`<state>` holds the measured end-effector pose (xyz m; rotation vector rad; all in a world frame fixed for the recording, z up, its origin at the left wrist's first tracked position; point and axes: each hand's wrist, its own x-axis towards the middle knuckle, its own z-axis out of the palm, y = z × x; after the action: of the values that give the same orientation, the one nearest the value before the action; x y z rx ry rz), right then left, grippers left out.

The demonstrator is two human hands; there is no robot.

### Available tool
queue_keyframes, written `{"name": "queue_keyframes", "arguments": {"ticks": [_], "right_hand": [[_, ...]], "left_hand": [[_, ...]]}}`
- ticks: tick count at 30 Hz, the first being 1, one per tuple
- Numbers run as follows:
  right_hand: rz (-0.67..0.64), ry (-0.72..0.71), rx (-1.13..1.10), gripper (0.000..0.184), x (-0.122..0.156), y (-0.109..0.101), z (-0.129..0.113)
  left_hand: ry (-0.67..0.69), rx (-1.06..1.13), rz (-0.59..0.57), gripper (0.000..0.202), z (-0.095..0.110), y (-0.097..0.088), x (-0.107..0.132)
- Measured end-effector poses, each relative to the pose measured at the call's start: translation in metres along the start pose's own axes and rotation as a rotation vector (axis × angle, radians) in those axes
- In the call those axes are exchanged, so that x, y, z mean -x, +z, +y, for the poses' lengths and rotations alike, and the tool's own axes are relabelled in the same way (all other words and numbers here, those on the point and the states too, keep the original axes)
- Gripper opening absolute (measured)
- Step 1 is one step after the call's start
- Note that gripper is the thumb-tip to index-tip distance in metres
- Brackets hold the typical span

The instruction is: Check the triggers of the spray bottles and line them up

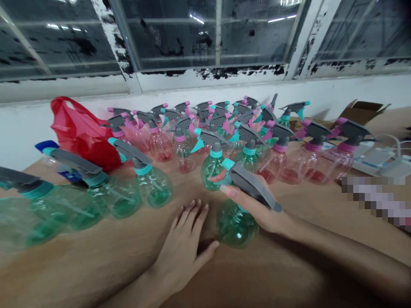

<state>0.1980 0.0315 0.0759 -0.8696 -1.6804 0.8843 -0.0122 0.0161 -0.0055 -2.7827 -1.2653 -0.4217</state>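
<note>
My right hand [257, 207] is wrapped round the neck of a green spray bottle [237, 226] with a grey and turquoise head, its fingers by the trigger. The bottle is upright, low over or on the brown table [128, 265]; which of the two I cannot tell. Just left of it, my left hand [183, 239] lies flat, palm down on the table, fingers stretched out and holding nothing. Another green spray bottle [157, 190] stands beyond the left hand, and one more green spray bottle [210, 169] is right behind the held one.
Several pink spray bottles [290, 167] and green ones crowd the back of the table. More green bottles [86, 209] line the left side. A red plastic bag [83, 132] sits at the back left. An open cardboard box [362, 113] and white devices [379, 156] are at the right.
</note>
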Motion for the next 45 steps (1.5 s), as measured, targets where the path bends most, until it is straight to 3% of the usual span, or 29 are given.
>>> {"name": "queue_keyframes", "arguments": {"ticks": [7,45], "right_hand": [[-0.018,0.045,-0.038,0.021,0.0038,-0.0005,0.0078],[-0.006,0.048,-0.031,0.018,0.0044,-0.0015,0.0032]], "left_hand": [[0.024,-0.064,-0.039,0.056,0.0005,-0.0036,-0.0023],[0.028,-0.053,-0.042,0.056,0.0020,-0.0049,-0.0030]]}}
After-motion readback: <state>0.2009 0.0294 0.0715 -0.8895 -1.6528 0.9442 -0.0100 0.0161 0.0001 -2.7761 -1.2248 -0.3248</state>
